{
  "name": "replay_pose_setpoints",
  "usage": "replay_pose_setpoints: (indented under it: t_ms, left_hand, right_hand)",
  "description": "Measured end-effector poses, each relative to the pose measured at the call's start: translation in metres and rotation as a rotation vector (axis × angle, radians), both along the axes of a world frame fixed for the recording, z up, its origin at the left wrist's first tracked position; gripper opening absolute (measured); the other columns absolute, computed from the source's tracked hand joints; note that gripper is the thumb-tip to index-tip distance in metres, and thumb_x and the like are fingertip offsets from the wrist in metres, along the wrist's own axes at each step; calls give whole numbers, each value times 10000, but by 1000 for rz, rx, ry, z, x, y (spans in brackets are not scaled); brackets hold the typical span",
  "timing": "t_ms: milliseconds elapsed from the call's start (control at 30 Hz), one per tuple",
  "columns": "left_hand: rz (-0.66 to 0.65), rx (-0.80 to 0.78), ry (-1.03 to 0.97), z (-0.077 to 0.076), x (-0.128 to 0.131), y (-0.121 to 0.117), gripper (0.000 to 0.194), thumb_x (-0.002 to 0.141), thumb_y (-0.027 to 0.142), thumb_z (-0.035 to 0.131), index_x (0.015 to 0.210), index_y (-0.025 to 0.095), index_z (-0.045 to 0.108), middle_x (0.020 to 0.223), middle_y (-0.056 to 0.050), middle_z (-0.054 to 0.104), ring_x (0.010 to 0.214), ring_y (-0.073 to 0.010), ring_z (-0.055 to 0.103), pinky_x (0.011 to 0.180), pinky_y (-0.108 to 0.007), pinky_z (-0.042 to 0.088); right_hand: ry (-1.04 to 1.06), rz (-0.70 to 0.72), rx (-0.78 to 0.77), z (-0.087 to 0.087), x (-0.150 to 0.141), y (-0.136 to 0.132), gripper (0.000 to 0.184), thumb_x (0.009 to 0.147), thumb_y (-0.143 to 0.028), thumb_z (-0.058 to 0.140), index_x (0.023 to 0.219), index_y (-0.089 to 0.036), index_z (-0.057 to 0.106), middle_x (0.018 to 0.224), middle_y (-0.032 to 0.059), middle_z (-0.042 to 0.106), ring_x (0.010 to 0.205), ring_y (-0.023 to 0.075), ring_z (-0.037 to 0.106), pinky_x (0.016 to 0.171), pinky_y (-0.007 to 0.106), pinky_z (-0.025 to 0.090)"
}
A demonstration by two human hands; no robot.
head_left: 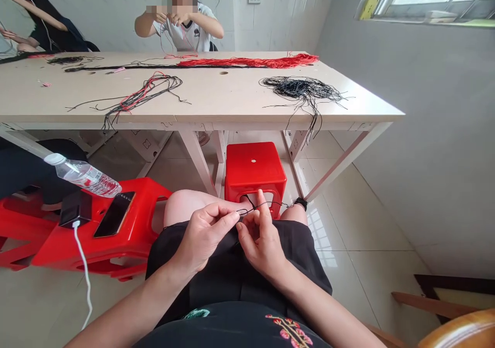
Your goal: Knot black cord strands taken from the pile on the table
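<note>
Above my lap, a thin black cord (247,211) runs between my two hands, with a small loop near the fingertips. My left hand (207,232) pinches the cord between thumb and forefinger. Close beside it, my right hand (263,237) has its forefinger raised, with the cord passing by that finger. The other fingers of the right hand are curled on the cord, and its thumb lies near the left fingertips. A free end of the cord trails off to the right of the raised finger. What sits inside the curled fingers is partly hidden.
A pale table (224,100) ahead carries a black cord bundle (299,87), red cords (251,62) and mixed cords (145,93). Red stools stand ahead (255,162) and left (135,203); the left one holds a bottle (87,175) and phone (115,215). Another person (185,23) sits opposite.
</note>
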State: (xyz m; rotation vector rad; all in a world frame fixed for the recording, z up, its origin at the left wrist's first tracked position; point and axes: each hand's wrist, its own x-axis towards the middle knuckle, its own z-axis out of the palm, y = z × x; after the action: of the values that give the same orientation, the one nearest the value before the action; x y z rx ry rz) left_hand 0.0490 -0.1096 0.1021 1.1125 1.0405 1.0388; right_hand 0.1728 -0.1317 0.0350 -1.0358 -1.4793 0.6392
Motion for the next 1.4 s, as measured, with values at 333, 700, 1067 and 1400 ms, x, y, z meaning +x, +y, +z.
replay_pose_setpoints:
  t_ms: [333,700,1067,1400]
  left_hand:
    - [27,-12,28,-1,-5,5,118,697,276,706,694,159,689,549,20,535,458,-41,326,398,-171,238]
    - [120,-45,105,-2,-14,14,150,697,296,689,685,152,649,554,29,540,534,-62,459,556,-187,379]
    - [149,0,154,-3,-13,14,150,697,295,697,722,149,678,567,25,567,535,-74,475,548,-198,400]
    - [63,192,336,-17,-17,15,183,785,335,646,845,167,688,784,-31,696,747,-155,643,711,-248,511]
  right_hand:
    - [-12,-67,0,3,12,7,104,837,-169,578,883,-192,668,790,48,602,736,151,577,687,293,512]
    - [208,-8,-236,-1,16,-3,124,865,-263,549,948,-187,601,709,22,647,534,120,602,477,234,522]
    - [-217,-70,154,16,19,-3,119,852,-114,537,912,-172,622,756,48,631,659,131,587,585,249,516]
    - [-318,10,157,20,16,-5,118,870,-157,534,937,-190,624,739,41,594,672,136,560,593,258,508]
